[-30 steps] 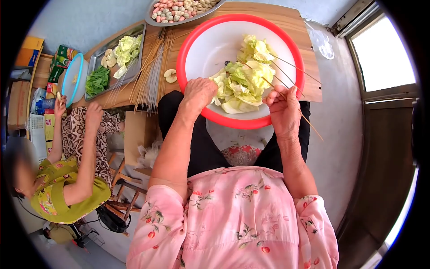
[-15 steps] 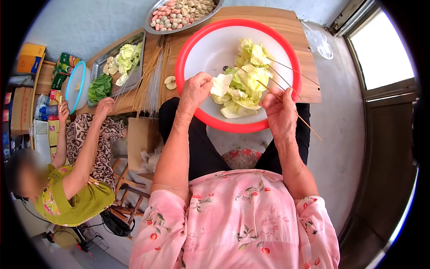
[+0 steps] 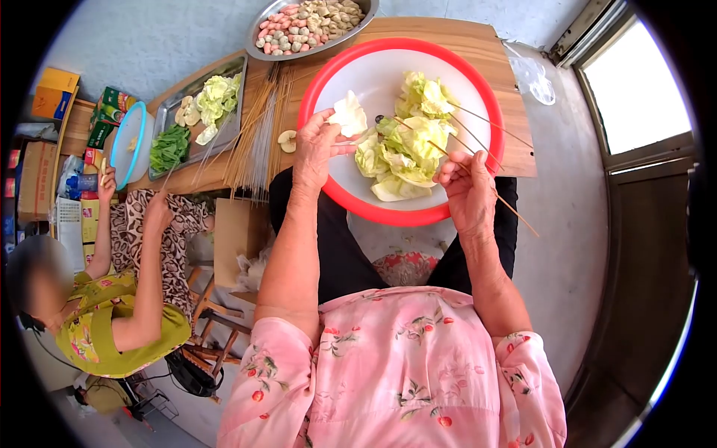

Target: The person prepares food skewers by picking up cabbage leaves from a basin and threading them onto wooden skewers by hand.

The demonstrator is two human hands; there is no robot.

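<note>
My left hand (image 3: 319,145) is over the left rim of the basin, its fingers closed on a pale piece of cabbage leaf (image 3: 348,114). Above the basin's right rim, my right hand (image 3: 469,193) grips a wooden skewer (image 3: 518,214). This skewer slants up-left toward the leaves; whether its tip pierces any is unclear. The white basin with a red rim (image 3: 317,168) holds yellow-green cabbage leaves (image 3: 407,145) on its right side. More skewers (image 3: 502,128) stick out from the leaves there and cross the right rim.
On the wooden table (image 3: 515,145) lie bundled skewers (image 3: 258,123), a metal tray (image 3: 187,93) of greens and a metal bowl (image 3: 258,49) of pink, grey and tan pieces. A co-worker (image 3: 112,321) sits at left near a blue-rimmed basin (image 3: 125,128). A door (image 3: 646,246) stands at right.
My left hand has moved up and left with the leaf piece, away from the leaves in the basin. My right hand stays nearly still. The co-worker's hand nearer me has drawn back from the tray.
</note>
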